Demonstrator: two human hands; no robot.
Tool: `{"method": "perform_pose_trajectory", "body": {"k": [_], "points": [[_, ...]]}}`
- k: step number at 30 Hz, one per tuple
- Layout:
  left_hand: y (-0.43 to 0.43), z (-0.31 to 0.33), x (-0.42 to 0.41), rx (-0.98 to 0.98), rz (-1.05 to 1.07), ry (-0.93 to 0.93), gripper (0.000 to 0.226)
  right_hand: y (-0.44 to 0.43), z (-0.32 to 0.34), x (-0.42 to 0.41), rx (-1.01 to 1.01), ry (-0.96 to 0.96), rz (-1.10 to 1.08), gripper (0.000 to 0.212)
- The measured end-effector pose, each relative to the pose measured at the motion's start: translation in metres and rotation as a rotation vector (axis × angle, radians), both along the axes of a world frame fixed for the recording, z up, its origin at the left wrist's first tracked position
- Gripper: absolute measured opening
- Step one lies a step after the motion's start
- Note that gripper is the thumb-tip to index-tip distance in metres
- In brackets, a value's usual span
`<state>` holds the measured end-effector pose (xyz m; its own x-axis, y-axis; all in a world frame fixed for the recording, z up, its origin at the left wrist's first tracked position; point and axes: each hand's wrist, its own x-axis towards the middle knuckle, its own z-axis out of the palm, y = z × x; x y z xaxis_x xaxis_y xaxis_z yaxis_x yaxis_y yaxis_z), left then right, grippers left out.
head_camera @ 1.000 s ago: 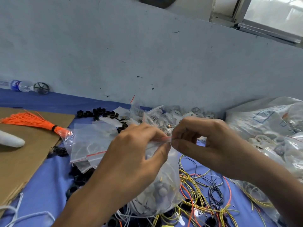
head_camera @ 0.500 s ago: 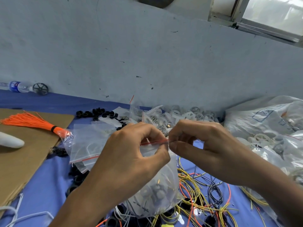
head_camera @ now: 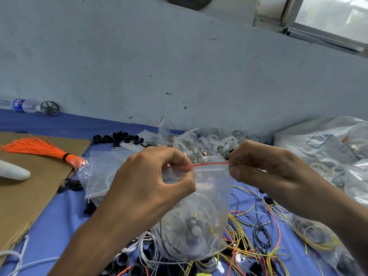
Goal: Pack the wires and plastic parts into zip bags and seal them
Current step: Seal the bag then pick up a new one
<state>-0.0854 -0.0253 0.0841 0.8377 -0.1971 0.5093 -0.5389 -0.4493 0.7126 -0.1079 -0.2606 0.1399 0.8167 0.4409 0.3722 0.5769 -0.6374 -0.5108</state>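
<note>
I hold a clear zip bag (head_camera: 211, 198) with a red zip strip up in front of me, above the blue table. My left hand (head_camera: 151, 182) pinches the strip near its left end. My right hand (head_camera: 264, 168) pinches the strip's right end. The strip is stretched taut between them. Plastic parts and thin wires lie bunched in the bag's bottom. Loose yellow, black and red wires (head_camera: 256, 232) spread on the table beneath.
Empty zip bags (head_camera: 103, 172) lie left of my hands beside a cardboard sheet (head_camera: 29, 196) carrying an orange wire bundle (head_camera: 37, 149). Black plastic rings (head_camera: 117, 137) and white parts (head_camera: 223, 142) sit by the wall. Large filled bags (head_camera: 326, 148) stand at the right. A water bottle (head_camera: 20, 105) lies far left.
My hands have moved apart along the red strip: the right hand has slid rightward to the bag's corner, and the strip now shows stretched between them.
</note>
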Motion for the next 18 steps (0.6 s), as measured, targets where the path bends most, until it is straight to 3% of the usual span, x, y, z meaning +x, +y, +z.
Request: {"method": "perform_pose_trajectory", "body": {"k": [6, 18], "points": [[0.009, 0.001, 0.005, 0.003, 0.035, -0.032, 0.038, -0.010, 0.006, -0.002, 0.127, -0.026, 0.008, 0.005], [0.017, 0.000, 0.009, 0.016, 0.019, -0.099, 0.028, -0.051, 0.014, -0.004, 0.255, -0.114, -0.024, 0.004]]}}
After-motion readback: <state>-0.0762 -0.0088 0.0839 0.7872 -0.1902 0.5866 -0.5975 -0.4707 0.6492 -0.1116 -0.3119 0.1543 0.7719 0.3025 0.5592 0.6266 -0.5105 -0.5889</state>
